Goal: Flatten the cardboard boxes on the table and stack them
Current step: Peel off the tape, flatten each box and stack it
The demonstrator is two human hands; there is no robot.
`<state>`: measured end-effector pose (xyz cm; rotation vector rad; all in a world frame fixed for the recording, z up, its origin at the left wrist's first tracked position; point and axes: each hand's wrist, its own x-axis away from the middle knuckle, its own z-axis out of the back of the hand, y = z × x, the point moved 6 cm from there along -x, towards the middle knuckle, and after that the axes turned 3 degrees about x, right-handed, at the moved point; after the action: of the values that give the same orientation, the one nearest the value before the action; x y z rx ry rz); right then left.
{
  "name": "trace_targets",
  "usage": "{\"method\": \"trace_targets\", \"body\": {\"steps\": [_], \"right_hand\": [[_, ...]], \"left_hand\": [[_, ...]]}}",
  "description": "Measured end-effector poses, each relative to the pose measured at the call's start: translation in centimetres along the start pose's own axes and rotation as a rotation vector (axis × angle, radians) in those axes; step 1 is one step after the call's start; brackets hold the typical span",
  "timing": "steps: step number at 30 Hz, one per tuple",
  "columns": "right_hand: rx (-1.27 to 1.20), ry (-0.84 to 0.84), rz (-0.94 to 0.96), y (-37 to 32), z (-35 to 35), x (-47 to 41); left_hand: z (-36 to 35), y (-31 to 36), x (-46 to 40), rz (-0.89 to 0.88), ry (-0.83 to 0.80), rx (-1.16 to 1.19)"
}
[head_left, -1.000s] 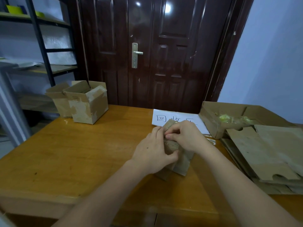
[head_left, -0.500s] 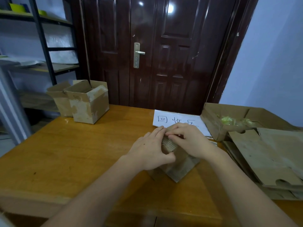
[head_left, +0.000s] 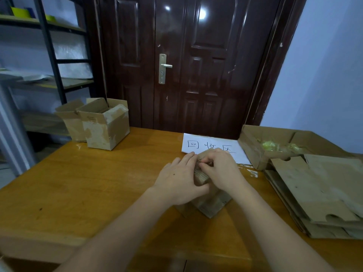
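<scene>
Small cardboard box [head_left: 212,203] sits mid-table, near the front edge of the wooden table [head_left: 78,193], mostly hidden under both hands. Left hand [head_left: 180,179] lies over its left side, thumb curled against the near face, fingers flat on top. Right hand [head_left: 222,169] grips the top, fingers curled round a flap. Two open boxes [head_left: 102,126] stand at far left. Flattened cardboard stack [head_left: 318,195] lies at right, behind it an open carton [head_left: 255,152]. White paper sign [head_left: 208,146] just beyond the hands
</scene>
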<state>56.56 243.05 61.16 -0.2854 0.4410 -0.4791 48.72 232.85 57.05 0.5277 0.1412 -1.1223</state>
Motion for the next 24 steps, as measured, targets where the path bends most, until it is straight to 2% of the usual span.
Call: {"method": "trace_targets", "body": {"steps": [6, 8, 11, 13, 16, 19, 24], "right_hand": [[0.342, 0.045, -0.032, 0.9, 2.4, -2.4], [0.295, 0.067, 0.031, 0.8, 2.9, -2.6], [0.197, 0.003, 0.122, -0.2, 1.8, -2.0], [0.076, -0.011, 0.109, -0.4, 1.1, -1.5], [-0.090, 0.105, 0.018, 0.9, 1.5, -1.2], [0.061, 0.103, -0.062, 2.2, 1.4, -1.3], [0.195, 0.065, -0.043, 1.7, 0.7, -1.1]], "left_hand": [[0.3, -0.3, -0.3, -0.029, -0.030, -0.015], [0.4, -0.4, -0.4, -0.030, -0.043, -0.020], [0.4, -0.3, -0.4, -0.036, -0.026, -0.001], [0.4, -0.3, -0.3, -0.045, -0.015, 0.009], [0.4, -0.3, -0.4, -0.042, -0.030, 0.001], [0.4, -0.2, -0.3, -0.036, -0.034, -0.018], [0.5, 0.8, -0.5, -0.048, 0.053, -0.140]]}}
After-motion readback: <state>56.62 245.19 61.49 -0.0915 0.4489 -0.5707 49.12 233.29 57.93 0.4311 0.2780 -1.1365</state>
